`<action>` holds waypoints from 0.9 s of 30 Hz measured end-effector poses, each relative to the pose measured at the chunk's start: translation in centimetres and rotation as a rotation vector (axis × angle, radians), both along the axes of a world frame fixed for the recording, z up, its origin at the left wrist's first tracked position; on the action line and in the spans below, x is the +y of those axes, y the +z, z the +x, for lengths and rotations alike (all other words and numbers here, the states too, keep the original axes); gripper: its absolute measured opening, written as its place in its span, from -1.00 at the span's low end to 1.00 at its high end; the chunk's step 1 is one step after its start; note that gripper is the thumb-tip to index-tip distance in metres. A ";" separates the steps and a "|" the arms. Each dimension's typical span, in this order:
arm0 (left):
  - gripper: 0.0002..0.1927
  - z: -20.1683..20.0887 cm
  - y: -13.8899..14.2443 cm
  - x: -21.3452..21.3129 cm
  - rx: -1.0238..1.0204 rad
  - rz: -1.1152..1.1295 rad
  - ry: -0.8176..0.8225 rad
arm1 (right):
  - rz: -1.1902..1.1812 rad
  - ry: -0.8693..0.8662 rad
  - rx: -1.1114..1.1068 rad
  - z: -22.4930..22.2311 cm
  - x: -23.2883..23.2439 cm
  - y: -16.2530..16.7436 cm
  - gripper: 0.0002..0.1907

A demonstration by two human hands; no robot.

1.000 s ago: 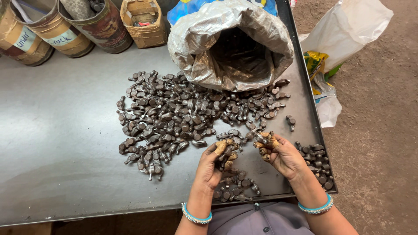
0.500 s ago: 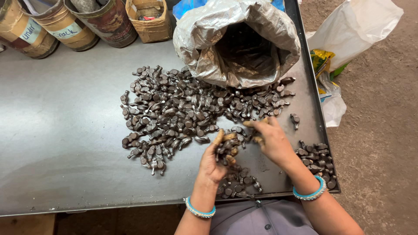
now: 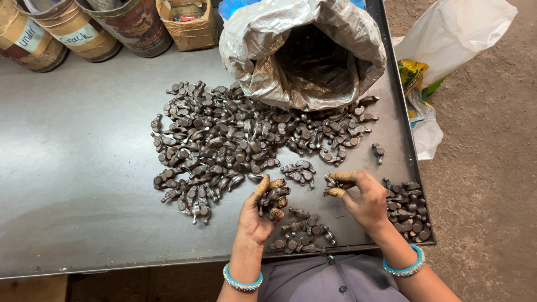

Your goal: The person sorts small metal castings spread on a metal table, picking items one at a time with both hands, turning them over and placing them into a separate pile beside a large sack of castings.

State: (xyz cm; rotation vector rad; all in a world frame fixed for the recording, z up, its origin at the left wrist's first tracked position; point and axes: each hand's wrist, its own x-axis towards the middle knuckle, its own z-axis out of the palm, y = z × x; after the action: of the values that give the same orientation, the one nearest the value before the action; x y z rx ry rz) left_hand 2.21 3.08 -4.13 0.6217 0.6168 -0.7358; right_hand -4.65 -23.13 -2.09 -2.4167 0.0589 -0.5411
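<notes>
Item: left hand (image 3: 258, 212). Palm up at the near edge of the table (image 3: 84, 184), fingers curled around a cluster of small dark metal parts (image 3: 274, 198); fingertips carry tan wrappings. A turquoise bangle (image 3: 242, 279) sits on the wrist.

Item: right hand (image 3: 366, 201). Just to the right of the left hand and apart from it, palm turned down, thumb and forefinger drawn close together at the tips, also wrapped in tan. Whether a part is pinched between them cannot be told. A second turquoise bangle (image 3: 404, 265) is on this wrist.

Item: main heap of metal parts (image 3: 235, 140). Spread across the middle of the table, beyond both hands, running from the left-centre up to the mouth of the sack.

Item: near pile (image 3: 302, 232). A smaller group of the same parts, lying between the two wrists at the table's front edge.

Item: right pile (image 3: 405, 207). Another group at the table's right front corner, just beside the right hand.

Item: silver-grey sack (image 3: 302, 50). Lying open-mouthed toward the heap, at the far right of the table.

Item: round tins (image 3: 84, 28) and a small cardboard box (image 3: 187, 22). Along the far left edge.

Item: white plastic bag (image 3: 453, 33). On the dirt floor, right of the table.
</notes>
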 end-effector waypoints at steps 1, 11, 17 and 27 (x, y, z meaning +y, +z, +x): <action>-0.61 -0.1 -0.1 -0.1 -0.001 -0.011 -0.001 | 0.185 0.008 0.026 -0.3 0.0 -0.4 -0.61; -0.61 -0.2 -0.4 -0.5 0.000 -0.036 -0.021 | 1.788 0.073 0.443 -0.3 -2.1 -4.2 -0.59; -0.61 -0.4 -0.1 -0.8 -0.002 -0.044 -0.036 | 2.042 0.244 0.503 -0.7 -2.4 -4.0 -0.54; -0.72 -2.3 -1.3 -4.1 -0.166 0.031 -0.131 | 1.493 0.206 0.533 -0.6 -0.2 0.0 -0.61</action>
State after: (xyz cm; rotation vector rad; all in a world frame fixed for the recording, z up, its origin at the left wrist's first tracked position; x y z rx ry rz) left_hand -0.06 -1.02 -5.42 0.7496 0.4380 -0.7890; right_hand -5.27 -23.34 -2.06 -1.0001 0.3077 0.2555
